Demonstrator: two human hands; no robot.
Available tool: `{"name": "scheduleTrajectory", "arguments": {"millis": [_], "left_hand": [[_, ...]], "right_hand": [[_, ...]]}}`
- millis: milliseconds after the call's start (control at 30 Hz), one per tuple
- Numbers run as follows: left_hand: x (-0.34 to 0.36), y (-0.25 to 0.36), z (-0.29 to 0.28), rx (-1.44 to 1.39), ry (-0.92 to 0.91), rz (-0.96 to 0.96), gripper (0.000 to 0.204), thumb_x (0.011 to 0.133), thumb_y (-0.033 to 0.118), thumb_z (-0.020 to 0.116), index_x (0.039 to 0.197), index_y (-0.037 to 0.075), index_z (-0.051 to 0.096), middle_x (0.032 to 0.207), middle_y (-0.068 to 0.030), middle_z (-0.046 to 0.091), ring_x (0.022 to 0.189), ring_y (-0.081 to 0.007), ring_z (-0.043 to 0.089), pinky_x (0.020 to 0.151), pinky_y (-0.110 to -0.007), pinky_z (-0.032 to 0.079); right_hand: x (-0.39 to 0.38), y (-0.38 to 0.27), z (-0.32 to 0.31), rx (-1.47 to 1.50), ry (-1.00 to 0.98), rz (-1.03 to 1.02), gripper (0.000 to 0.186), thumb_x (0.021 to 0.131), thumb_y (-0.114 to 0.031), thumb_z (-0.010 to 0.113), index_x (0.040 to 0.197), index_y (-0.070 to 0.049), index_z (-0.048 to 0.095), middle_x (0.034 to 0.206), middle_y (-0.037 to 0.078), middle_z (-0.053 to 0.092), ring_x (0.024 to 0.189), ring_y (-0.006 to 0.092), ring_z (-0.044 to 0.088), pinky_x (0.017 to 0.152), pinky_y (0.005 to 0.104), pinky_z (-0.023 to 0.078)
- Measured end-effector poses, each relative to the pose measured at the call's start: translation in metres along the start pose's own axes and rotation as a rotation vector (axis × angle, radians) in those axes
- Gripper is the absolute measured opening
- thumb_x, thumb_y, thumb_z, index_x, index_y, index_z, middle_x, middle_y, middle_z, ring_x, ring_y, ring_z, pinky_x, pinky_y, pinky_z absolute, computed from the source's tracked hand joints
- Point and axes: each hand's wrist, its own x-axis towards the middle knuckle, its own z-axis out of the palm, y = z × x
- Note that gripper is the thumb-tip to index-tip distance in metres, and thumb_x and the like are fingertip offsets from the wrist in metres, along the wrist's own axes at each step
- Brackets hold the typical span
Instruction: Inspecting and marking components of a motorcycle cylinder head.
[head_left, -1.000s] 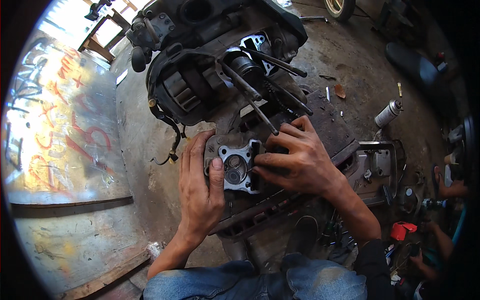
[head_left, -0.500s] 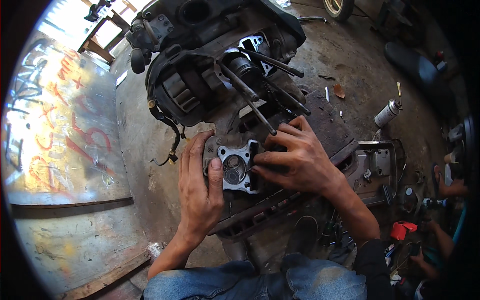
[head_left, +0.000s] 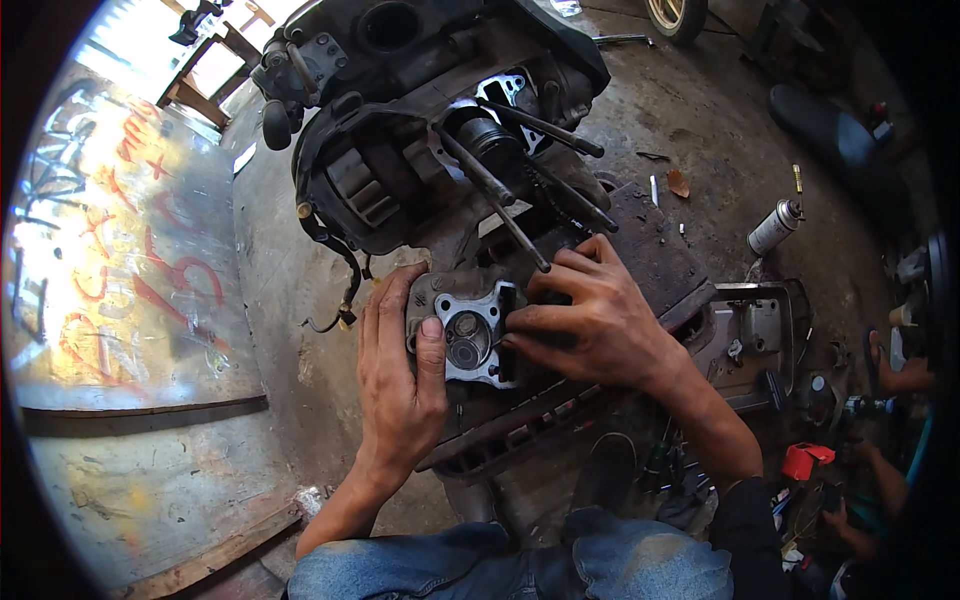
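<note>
My left hand (head_left: 393, 385) grips a metal cylinder head (head_left: 466, 345) by its left side, thumb lying on the face. Its bright flat face is up, with the round combustion chamber and two valves showing. Thumb and forefinger of my right hand (head_left: 595, 315) are pinched together at the head's right edge. Whatever they hold, if anything, is hidden. Just beyond both hands lies a dark engine (head_left: 375, 180), its piston (head_left: 486, 137) exposed and several long studs (head_left: 518, 235) pointing toward me. A timing chain (head_left: 555, 190) runs beside the piston.
Under the cylinder head is a dark, greasy metal bench (head_left: 640, 240). To the right are a spray can (head_left: 773, 228), a metal tray with parts (head_left: 750, 345) and a red object (head_left: 806, 460). Another person's arm (head_left: 885, 480) shows at far right. A painted board (head_left: 140, 250) stands left.
Almost nothing differs. Both hands keep the same hold at the cylinder head, with only a very slight shift of the right fingers.
</note>
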Motion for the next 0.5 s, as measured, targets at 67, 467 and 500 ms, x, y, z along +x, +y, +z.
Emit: {"name": "scheduleTrajectory", "arguments": {"millis": [67,467,500], "left_hand": [[-0.0008,0.0001,-0.002,0.008,-0.001,-0.006,0.048,0.115,0.025,0.051,0.153,-0.004,0.053,0.149,-0.0256,0.058,0.14,-0.0432,0.055,0.121,-0.05,0.04],[-0.0003,0.0004,-0.0044,0.013,0.001,0.017,0.049,0.115,0.027,0.052,0.153,-0.004,0.053,0.15,-0.026,0.058,0.14,-0.0436,0.055,0.121,-0.051,0.04],[-0.0001,0.0001,-0.0033,0.011,-0.002,0.013,0.049,0.115,0.027,0.052,0.153,-0.004,0.053,0.15,-0.026,0.057,0.14,-0.0436,0.055,0.121,-0.051,0.04]], "right_hand": [[0.0005,0.0011,0.0028,0.004,0.019,0.011,0.016,0.086,-0.031,0.091,0.097,-0.02,0.085,0.094,0.0,0.068,0.093,0.0194,0.066,0.091,0.0435,0.045],[0.0038,-0.0016,0.001,0.025,-0.003,0.006,0.018,0.084,-0.03,0.093,0.097,-0.02,0.085,0.092,-0.001,0.069,0.09,0.0178,0.066,0.092,0.0423,0.046],[0.003,-0.0002,0.0008,0.015,-0.004,0.024,0.018,0.084,-0.03,0.093,0.097,-0.02,0.085,0.091,-0.001,0.068,0.09,0.0178,0.066,0.092,0.0424,0.046]]}}
